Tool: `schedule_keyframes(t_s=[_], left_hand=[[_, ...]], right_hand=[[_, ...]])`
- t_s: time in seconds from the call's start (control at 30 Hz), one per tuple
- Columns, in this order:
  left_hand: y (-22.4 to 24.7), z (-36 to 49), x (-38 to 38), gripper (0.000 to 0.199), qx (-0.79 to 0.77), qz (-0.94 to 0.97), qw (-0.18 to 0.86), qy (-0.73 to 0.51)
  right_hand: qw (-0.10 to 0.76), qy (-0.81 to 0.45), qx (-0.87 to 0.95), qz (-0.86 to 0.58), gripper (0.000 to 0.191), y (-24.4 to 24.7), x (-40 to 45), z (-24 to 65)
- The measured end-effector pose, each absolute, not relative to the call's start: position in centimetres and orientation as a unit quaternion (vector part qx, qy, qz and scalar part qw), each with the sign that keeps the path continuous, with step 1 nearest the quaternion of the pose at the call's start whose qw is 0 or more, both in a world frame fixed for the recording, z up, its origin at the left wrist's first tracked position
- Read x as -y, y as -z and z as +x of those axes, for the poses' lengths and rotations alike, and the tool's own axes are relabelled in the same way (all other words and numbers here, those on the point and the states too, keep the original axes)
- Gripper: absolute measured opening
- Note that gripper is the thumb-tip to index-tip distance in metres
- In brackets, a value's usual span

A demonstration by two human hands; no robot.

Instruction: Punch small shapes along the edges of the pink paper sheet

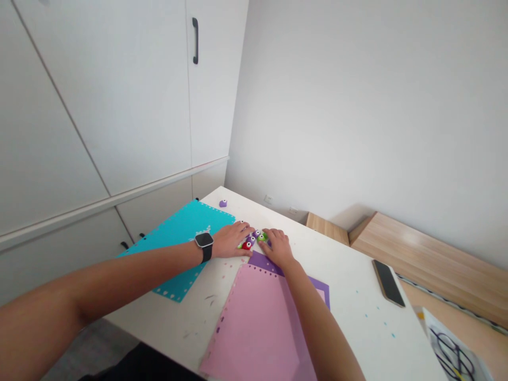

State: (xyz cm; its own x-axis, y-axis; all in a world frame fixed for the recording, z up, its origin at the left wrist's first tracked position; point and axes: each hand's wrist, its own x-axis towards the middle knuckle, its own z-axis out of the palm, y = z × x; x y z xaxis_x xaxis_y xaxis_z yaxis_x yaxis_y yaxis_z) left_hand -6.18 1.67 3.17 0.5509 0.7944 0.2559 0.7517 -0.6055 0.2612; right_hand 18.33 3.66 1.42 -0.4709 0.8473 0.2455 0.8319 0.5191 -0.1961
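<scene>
Fingers of left hand (232, 241) and right hand (278, 247) lie open against googly-eyed colored blocks (251, 241).

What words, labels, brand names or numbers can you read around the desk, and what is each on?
No text is readable anywhere.
The smartwatch on the wrist: dark screen, nothing legible.
The phone on the desk: no text visible.
The printed packet at lower right: dark markings, too blurred to read.

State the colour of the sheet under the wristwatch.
Turquoise sheet, clearest in the head view.
</scene>
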Motion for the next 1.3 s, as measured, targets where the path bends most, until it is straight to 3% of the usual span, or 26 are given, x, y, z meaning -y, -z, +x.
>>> schedule_keyframes(t_s=[0.13,0.27,0.5,0.7,0.93,1.1,1.2,1.3], left_hand=[[-2.8,-5.2,-2.5,0.074,-0.443,0.878,0.056,-0.173],[-3.0,-4.1,-3.1,0.065,-0.447,0.876,0.06,-0.172],[-4.0,-3.1,-3.0,0.052,-0.471,0.865,0.042,-0.166],[-4.1,-2.6,-4.2,0.06,-0.434,0.887,0.052,-0.15],[-4.6,-3.8,-4.4,0.073,-0.408,0.901,0.048,-0.138],[-4.8,-3.9,-3.5,0.071,-0.376,0.908,0.0,-0.185],[-4.2,-3.3,-3.5,0.069,-0.359,0.913,-0.016,-0.195],[-3.3,-2.8,-4.0,0.066,-0.341,0.921,-0.022,-0.186]], right_hand=[[0.156,-0.02,0.859,-0.488,0.047,-1.3,-3.5,17.4],[0.155,-0.019,0.856,-0.493,0.054,-1.3,-3.6,16.8],[0.174,-0.026,0.855,-0.488,0.05,-1.7,-3.3,17.3],[0.219,-0.04,0.833,-0.507,0.038,-1.6,-3.9,18.0],[0.278,-0.007,0.7,-0.658,0.061,-2.7,-2.2,31.9],[0.227,0.006,0.636,-0.738,0.063,-0.2,4.3,42.9],[0.135,0.02,0.625,-0.768,0.066,1.9,7.1,45.5],[0.096,0.036,0.616,-0.781,0.067,2.7,7.9,45.5]])
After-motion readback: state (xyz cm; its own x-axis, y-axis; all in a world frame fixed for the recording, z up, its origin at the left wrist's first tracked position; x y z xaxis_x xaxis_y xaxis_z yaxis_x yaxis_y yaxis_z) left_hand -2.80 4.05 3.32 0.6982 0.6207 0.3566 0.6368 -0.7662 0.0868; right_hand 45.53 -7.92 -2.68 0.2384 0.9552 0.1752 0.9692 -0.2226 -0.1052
